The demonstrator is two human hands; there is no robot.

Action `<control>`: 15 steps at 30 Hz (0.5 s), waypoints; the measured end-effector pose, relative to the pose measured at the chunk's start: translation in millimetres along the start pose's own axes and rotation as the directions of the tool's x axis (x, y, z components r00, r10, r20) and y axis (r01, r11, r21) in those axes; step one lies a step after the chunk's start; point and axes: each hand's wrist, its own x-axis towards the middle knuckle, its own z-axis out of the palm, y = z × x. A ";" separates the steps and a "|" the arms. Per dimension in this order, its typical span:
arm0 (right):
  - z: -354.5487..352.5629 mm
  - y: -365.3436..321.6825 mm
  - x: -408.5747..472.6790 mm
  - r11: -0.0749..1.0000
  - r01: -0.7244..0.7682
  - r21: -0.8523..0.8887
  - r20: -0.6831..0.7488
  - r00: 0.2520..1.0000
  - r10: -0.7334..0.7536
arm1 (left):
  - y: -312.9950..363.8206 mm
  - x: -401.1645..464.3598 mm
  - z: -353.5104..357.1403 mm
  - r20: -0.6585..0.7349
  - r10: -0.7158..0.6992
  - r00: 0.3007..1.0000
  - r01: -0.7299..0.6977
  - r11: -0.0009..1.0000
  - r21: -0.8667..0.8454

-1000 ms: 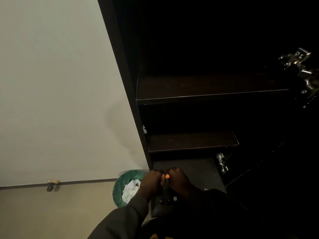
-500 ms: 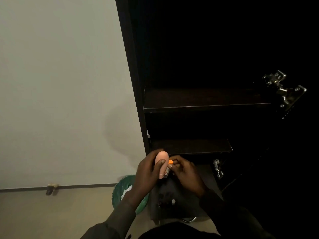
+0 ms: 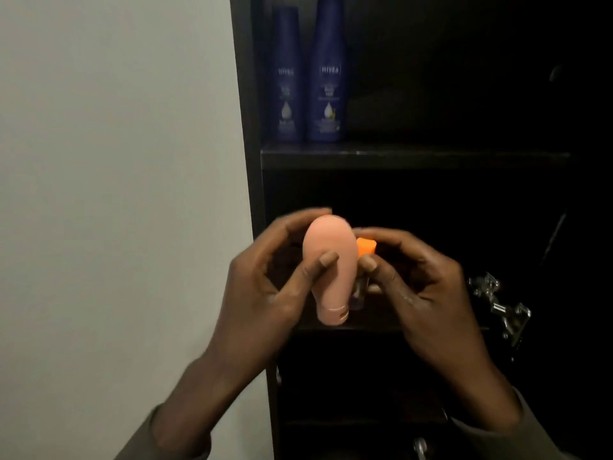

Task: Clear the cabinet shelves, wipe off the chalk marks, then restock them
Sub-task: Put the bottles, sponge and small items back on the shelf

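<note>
left hand (image 3: 272, 280) raised at cabinet front, grip wrapped around peach tube (image 3: 326, 270) held cap-down, right hand (image 3: 418, 280) beside it, grip pinching small orange-capped vial (image 3: 365, 252), two Nivea bottles (image 3: 308, 78) on upper shelf (image 3: 414, 156)

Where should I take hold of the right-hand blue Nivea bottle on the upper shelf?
Take the right blue bottle around its narrower upper body, coming straight in from the open front. It stands upright, tapering upward, and the left blue bottle stands close beside it with the cabinet wall beyond, so a grip from the left looks cramped. Both hands are busy now.
</note>
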 end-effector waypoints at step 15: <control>-45.3 -46.6 205.8 0.871 -0.039 -0.490 -0.249 0.964 -0.097 | 68.4 200.0 -1.3 -0.079 0.235 0.969 -0.188 0.903 0.387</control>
